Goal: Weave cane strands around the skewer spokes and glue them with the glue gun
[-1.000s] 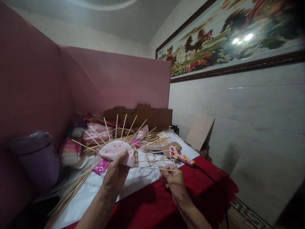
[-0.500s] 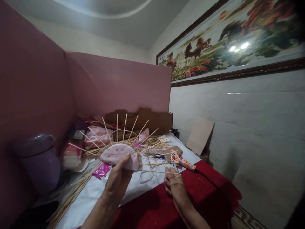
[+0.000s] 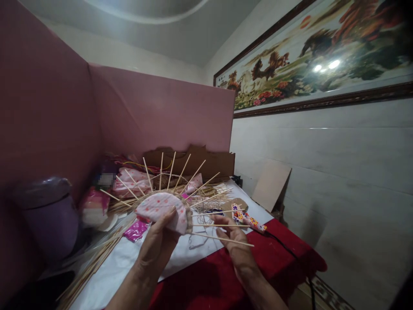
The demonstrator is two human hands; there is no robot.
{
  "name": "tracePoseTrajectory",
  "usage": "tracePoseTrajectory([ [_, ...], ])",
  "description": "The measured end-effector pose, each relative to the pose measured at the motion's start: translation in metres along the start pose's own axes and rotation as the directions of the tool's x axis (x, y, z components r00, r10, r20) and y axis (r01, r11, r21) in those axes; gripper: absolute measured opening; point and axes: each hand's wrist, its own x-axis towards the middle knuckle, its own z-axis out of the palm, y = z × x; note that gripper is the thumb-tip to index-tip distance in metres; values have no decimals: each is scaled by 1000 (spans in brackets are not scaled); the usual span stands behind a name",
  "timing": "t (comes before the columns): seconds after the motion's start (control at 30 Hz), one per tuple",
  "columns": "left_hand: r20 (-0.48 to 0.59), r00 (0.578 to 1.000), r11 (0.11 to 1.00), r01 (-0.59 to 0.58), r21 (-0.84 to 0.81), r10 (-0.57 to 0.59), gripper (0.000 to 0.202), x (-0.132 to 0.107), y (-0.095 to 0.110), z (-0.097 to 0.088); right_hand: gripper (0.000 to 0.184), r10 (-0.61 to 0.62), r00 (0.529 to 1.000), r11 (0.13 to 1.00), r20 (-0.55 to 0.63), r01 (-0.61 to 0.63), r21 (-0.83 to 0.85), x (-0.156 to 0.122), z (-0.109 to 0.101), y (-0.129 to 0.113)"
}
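Observation:
My left hand (image 3: 161, 241) is wrapped round a padded, half-round piece of pink cloth with red dots (image 3: 161, 206), its thumb pressed on the front. Thin wooden sticks (image 3: 197, 171) fan out from the piece's curved edge, which has a band of twine-like cord along it. My right hand (image 3: 239, 254) is at the lowest sticks on the right, fingers apart, with sticks passing across them. Whether a thin strand touches its fingertips cannot be made out. Just beyond it lies a glue gun in flowered cloth (image 3: 251, 218), its black cord trailing right.
Loose twine (image 3: 201, 241) lies on the white sheet (image 3: 109, 267) over a red cloth (image 3: 193, 284). Long straws or sticks (image 3: 93, 262) run along the left edge. A pink packet (image 3: 135, 231), dotted cloth (image 3: 129, 183) and cardboard (image 3: 213, 161) are behind. A lidded purple bin (image 3: 51, 224) stands left.
My right hand's fingers have spread from a closed pinch and moved slightly up and left among the sticks. The dotted piece has turned slightly, its right-hand sticks tipping lower.

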Motion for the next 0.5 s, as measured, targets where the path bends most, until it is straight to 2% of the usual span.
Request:
tracePoseTrajectory([
  [0.13,-8,1000,1000,0,7,0,22,0,2,0,39,-2,981,987,193,33,-155,4,7,-12],
  [0.23,-17,1000,1000,-2,9,3,22,0,3,-1,36,25,957,983,288,28,-179,10,4,-15],
  [0.4,-28,1000,999,-6,37,7,21,0,7,1,38,64,953,993,297,-30,-116,14,-20,-22],
  [0.5,-14,999,996,-37,75,38,19,-2,12,5,33,18,968,995,250,6,-95,12,-36,-32],
])
